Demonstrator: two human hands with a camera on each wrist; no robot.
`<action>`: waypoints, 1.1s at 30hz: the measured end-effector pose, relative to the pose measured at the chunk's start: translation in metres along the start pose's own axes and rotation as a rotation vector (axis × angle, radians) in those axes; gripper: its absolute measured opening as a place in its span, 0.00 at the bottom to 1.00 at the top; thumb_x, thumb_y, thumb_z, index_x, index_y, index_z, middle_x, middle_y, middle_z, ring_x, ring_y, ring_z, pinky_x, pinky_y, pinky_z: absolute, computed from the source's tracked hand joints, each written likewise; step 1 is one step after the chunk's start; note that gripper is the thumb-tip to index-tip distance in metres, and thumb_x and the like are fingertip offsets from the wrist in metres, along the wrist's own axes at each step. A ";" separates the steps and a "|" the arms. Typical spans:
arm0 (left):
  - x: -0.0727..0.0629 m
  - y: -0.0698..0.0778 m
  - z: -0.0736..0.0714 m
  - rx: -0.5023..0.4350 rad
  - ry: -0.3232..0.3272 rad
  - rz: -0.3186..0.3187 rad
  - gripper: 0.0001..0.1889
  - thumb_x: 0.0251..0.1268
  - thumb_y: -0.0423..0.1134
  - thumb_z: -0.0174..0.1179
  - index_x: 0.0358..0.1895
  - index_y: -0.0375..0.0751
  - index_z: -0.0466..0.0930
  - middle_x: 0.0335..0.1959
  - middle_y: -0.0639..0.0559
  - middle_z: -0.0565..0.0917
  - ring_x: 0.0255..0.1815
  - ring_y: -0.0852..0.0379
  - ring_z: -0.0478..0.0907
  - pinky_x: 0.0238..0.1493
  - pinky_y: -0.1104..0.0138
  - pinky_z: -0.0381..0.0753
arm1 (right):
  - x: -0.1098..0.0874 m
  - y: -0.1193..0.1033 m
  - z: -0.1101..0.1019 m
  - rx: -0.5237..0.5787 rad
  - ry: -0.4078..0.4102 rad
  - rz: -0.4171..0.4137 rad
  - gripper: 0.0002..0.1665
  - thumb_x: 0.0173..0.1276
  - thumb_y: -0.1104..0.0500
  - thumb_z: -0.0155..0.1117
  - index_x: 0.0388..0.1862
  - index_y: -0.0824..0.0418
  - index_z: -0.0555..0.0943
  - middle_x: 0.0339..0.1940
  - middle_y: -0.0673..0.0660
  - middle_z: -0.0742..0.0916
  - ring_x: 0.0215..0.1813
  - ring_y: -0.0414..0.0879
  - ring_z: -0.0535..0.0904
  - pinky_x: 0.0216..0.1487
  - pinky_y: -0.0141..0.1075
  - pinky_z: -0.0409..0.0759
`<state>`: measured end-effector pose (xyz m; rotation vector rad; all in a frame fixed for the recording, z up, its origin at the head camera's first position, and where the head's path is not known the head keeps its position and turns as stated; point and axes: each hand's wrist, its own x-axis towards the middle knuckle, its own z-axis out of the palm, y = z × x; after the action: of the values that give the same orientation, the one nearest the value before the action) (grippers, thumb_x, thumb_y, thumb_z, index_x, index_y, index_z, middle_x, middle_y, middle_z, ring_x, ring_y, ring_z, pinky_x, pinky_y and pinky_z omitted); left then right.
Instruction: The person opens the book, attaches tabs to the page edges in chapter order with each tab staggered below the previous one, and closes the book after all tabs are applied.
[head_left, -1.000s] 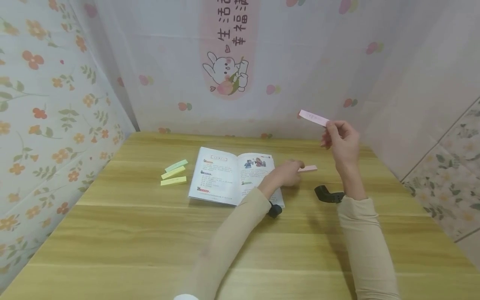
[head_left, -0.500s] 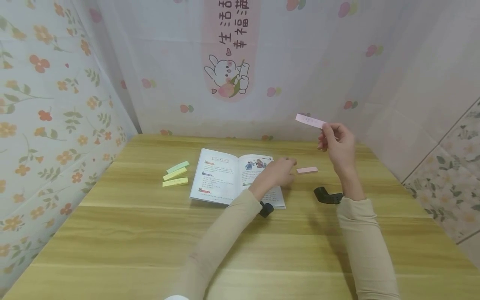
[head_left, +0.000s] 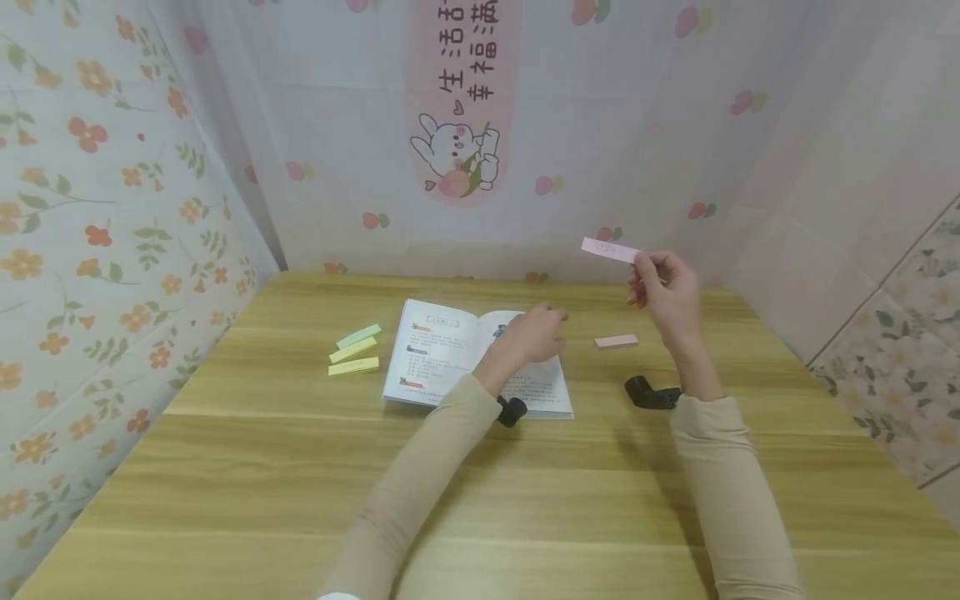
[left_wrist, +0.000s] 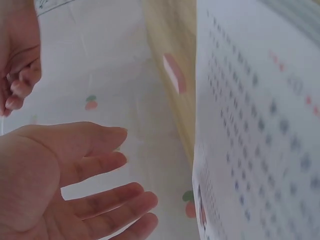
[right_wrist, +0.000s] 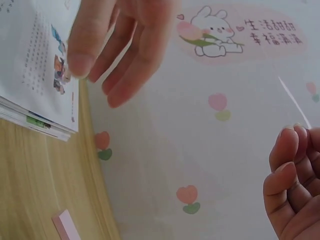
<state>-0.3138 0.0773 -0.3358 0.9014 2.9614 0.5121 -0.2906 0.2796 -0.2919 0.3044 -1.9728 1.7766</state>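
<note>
A pale backdrop (head_left: 615, 133) printed with fruit and a rabbit rises behind the wood-grained tabletop (head_left: 480, 517), with a flower-patterned cloth (head_left: 112, 217) along the left side. From where I watch, the main change over the last second is the left hand (head_left: 528, 333): its fingers overlapped the pink pad (head_left: 617, 341) and have since drawn left, so that hand is now above the right-hand page of the open book (head_left: 442, 358). I take this to mean the pad has been let go; it lies by itself on the tabletop, right of the book, touched by neither hand. The right hand (head_left: 670, 300) has eased a little lower and leftward, carrying the pink strip (head_left: 609, 250), which I judge to be the piece that matters now. I see that strip pinched at one end between thumb and finger, up in the air, its free end pointing left; the marks on it are too small for me to read. My left wrist view shows the left hand released, fingers extended and apart, holding nothing and clear of the page. Left of the book lie a green pad (head_left: 359, 337) and two yellow pads (head_left: 354, 366).
</note>
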 end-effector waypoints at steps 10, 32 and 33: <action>-0.010 -0.028 -0.007 -0.043 0.012 -0.066 0.27 0.73 0.38 0.57 0.74 0.43 0.69 0.72 0.41 0.69 0.65 0.45 0.74 0.57 0.56 0.80 | -0.001 0.015 0.012 -0.132 -0.075 0.021 0.16 0.77 0.53 0.60 0.43 0.68 0.77 0.29 0.54 0.82 0.22 0.38 0.78 0.25 0.26 0.77; -0.013 -0.049 0.002 0.009 -0.037 -0.124 0.22 0.75 0.35 0.55 0.70 0.38 0.72 0.68 0.35 0.71 0.66 0.43 0.73 0.66 0.53 0.74 | 0.001 0.056 0.019 -0.279 -0.186 0.101 0.19 0.80 0.55 0.56 0.46 0.73 0.76 0.34 0.63 0.82 0.23 0.42 0.79 0.25 0.29 0.78; -0.013 -0.050 0.004 0.018 -0.046 -0.123 0.22 0.75 0.35 0.55 0.70 0.38 0.72 0.67 0.35 0.72 0.67 0.43 0.72 0.66 0.53 0.73 | 0.001 0.058 0.019 -0.281 -0.193 0.109 0.19 0.80 0.55 0.56 0.47 0.73 0.77 0.34 0.65 0.82 0.23 0.42 0.79 0.25 0.29 0.77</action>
<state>-0.3297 0.0327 -0.3560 0.7168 2.9601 0.4550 -0.3218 0.2692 -0.3430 0.2880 -2.3841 1.5535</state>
